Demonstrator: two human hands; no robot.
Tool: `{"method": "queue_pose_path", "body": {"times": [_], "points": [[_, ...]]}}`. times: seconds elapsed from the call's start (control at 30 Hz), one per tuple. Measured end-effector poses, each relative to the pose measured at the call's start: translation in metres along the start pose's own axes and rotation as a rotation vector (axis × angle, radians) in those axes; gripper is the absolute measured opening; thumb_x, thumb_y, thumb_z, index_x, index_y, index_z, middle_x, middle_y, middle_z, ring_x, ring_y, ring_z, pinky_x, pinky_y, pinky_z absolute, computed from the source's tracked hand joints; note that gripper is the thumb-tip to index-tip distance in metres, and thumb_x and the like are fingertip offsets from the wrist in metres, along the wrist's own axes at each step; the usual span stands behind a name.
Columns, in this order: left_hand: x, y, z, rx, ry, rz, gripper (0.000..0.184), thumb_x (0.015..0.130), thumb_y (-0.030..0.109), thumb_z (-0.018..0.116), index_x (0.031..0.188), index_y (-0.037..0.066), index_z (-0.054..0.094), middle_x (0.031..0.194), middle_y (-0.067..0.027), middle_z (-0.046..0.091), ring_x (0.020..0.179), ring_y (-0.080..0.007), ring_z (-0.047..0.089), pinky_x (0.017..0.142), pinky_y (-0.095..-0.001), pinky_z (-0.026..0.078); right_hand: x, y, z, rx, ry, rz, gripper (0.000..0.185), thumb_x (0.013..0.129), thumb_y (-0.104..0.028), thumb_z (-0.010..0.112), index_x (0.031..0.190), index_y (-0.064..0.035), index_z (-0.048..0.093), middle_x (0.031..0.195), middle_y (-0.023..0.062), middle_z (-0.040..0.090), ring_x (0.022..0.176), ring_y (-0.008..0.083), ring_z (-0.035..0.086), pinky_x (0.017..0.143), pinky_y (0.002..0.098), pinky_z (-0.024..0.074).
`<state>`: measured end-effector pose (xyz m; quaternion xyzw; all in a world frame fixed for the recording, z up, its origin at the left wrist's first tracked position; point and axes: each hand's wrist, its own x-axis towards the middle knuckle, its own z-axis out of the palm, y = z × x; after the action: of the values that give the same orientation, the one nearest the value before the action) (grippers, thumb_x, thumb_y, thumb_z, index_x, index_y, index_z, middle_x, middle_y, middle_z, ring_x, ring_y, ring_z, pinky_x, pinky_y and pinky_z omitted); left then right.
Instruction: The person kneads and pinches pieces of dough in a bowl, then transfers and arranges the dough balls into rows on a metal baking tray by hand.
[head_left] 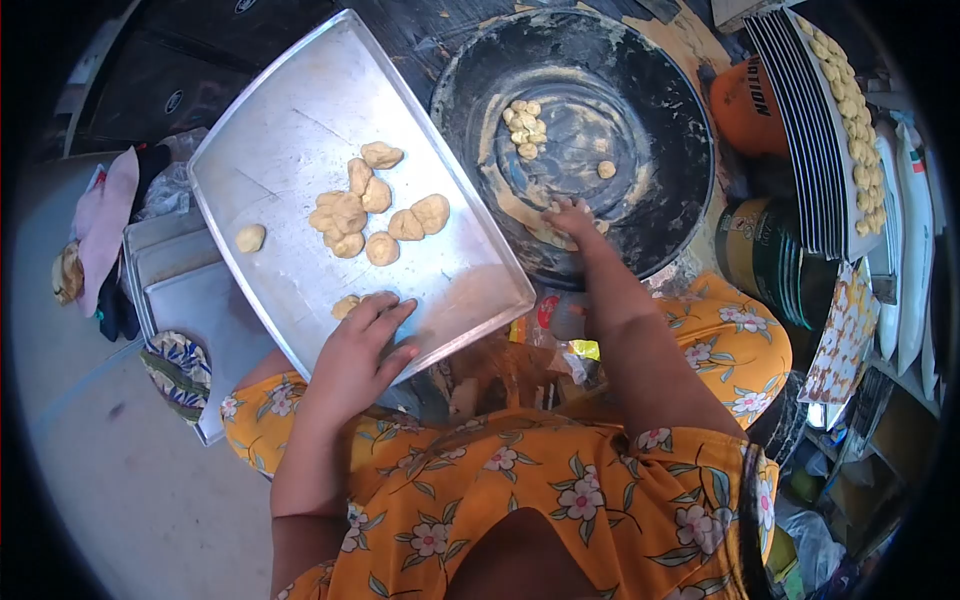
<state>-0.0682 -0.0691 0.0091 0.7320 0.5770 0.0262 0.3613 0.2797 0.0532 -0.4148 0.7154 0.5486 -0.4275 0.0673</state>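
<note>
My left hand (pixel 372 340) rests over the lower part of a metal tray (pixel 300 120), its fingers stretched out and thumb apart. A small piece of dough (pixel 344 307) shows at its fingertips. Further up the tray sit several lumps of dough (pixel 345 215), some stuck together, and one lone dough ball (pixel 251 238) near the left edge. My right hand (pixel 570 222) reaches down into a black basin (pixel 680 150), fingers apart against the flour-dusted floor; what lies under the palm is hidden. Inside the basin are a cluster of small dough balls (pixel 525 128) and a single ball (pixel 606 170).
A stack of trays (pixel 800 140) stands at the right, its outermost one bearing rows of dough balls (pixel 850 110). Near it are an orange container (pixel 748 108) and a dark green tin (pixel 765 245). Folded cloth and bags lie at the left. My knees flank the work area.
</note>
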Motion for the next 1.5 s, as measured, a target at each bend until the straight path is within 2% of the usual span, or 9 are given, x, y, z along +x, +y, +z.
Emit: {"method": "queue_pose_path", "body": {"times": [0.23, 0.33, 0.53, 0.67, 0.8, 1.03, 1.17, 1.37, 1.5], "points": [[0.001, 0.007, -0.003, -0.02, -0.04, -0.028, 0.045, 0.086, 0.025, 0.068, 0.127, 0.008, 0.058, 0.127, -0.0173, 0.053, 0.113, -0.0361, 0.056, 0.095, -0.0413, 0.047, -0.018, 0.001, -0.002, -0.225, 0.067, -0.096, 0.072, 0.067, -0.031, 0.079, 0.134, -0.0272, 0.053, 0.14, 0.0129, 0.045, 0.125, 0.0382, 0.049, 0.097, 0.0475, 0.0475], [0.001, 0.007, -0.004, -0.004, -0.038, -0.013, 0.045, 0.087, 0.025, 0.067, 0.127, 0.009, 0.058, 0.126, -0.0171, 0.053, 0.112, -0.0359, 0.057, 0.094, -0.0412, 0.048, 0.036, 0.059, -0.027, 0.659, -0.161, -0.218, 0.061, 0.063, -0.018, 0.082, 0.12, -0.0132, 0.062, 0.132, 0.0195, 0.053, 0.114, 0.0315, 0.058, 0.093, 0.0437, 0.0487], [-0.004, 0.003, 0.004, 0.064, -0.026, 0.025, 0.042, 0.088, 0.026, 0.067, 0.126, 0.01, 0.059, 0.127, -0.0165, 0.052, 0.112, -0.0356, 0.056, 0.094, -0.0409, 0.048, -0.063, -0.001, -0.119, 0.281, 0.61, -0.217, 0.052, 0.075, -0.02, 0.073, 0.123, -0.0073, 0.06, 0.14, 0.0208, 0.047, 0.119, 0.0341, 0.056, 0.096, 0.0461, 0.0468], [-0.007, 0.007, 0.003, 0.039, -0.035, 0.008, 0.04, 0.088, 0.025, 0.067, 0.125, 0.01, 0.061, 0.127, -0.0164, 0.052, 0.114, -0.035, 0.055, 0.096, -0.0404, 0.047, -0.113, 0.009, -0.051, -0.419, 0.072, -0.217, 0.043, 0.076, -0.027, 0.067, 0.117, -0.014, 0.061, 0.121, 0.0184, 0.055, 0.114, 0.0404, 0.055, 0.094, 0.0482, 0.0475], [-0.006, 0.001, 0.005, 0.041, -0.019, 0.026, 0.038, 0.089, 0.026, 0.065, 0.124, 0.01, 0.061, 0.127, -0.0167, 0.052, 0.114, -0.035, 0.055, 0.096, -0.0405, 0.047, -0.102, -0.013, -0.074, -0.189, 0.416, -0.134, 0.039, 0.077, -0.024, 0.064, 0.116, -0.017, 0.063, 0.117, 0.0146, 0.057, 0.112, 0.0408, 0.055, 0.093, 0.0495, 0.0485], [-0.012, -0.012, 0.009, 0.092, 0.042, 0.103, 0.039, 0.089, 0.025, 0.064, 0.124, 0.006, 0.06, 0.123, -0.0171, 0.055, 0.112, -0.0334, 0.056, 0.094, -0.0397, 0.048, -0.136, -0.024, -0.078, -0.234, 0.134, -0.002, 0.041, 0.085, -0.028, 0.061, 0.125, -0.021, 0.061, 0.138, 0.0062, 0.048, 0.13, 0.0341, 0.044, 0.095, 0.0461, 0.049], [-0.016, -0.009, 0.008, 0.01, 0.009, 0.04, 0.04, 0.089, 0.024, 0.063, 0.124, 0.004, 0.059, 0.122, -0.0151, 0.056, 0.113, -0.0312, 0.056, 0.095, -0.0399, 0.047, -0.097, 0.027, -0.057, -0.315, 0.037, -0.126, 0.044, 0.074, -0.017, 0.063, 0.117, -0.0188, 0.066, 0.116, 0.0155, 0.065, 0.103, 0.0383, 0.063, 0.09, 0.0444, 0.0508], [-0.015, -0.018, 0.006, 0.036, 0.135, 0.014, 0.043, 0.087, 0.025, 0.066, 0.123, 0.001, 0.06, 0.121, -0.0165, 0.058, 0.111, -0.0326, 0.057, 0.095, -0.0382, 0.047, -0.118, -0.081, -0.131, 1.252, -0.127, -0.315, 0.042, 0.081, 0.001, 0.048, 0.122, -0.0035, 0.054, 0.108, 0.0147, 0.063, 0.093, 0.0266, 0.066, 0.079, 0.039, 0.0564], [-0.006, -0.021, 0.014, -0.138, 0.509, 0.023, 0.049, 0.094, 0.031, 0.059, 0.134, 0.003, 0.051, 0.124, -0.0178, 0.055, 0.113, -0.0325, 0.055, 0.095, -0.0378, 0.045, -0.224, -0.194, -0.177, 1.497, -0.413, -0.813, 0.05, 0.076, -0.019, 0.06, 0.123, -0.0073, 0.05, 0.117, 0.018, 0.059, 0.102, 0.0302, 0.064, 0.087, 0.0416, 0.0563]]}}
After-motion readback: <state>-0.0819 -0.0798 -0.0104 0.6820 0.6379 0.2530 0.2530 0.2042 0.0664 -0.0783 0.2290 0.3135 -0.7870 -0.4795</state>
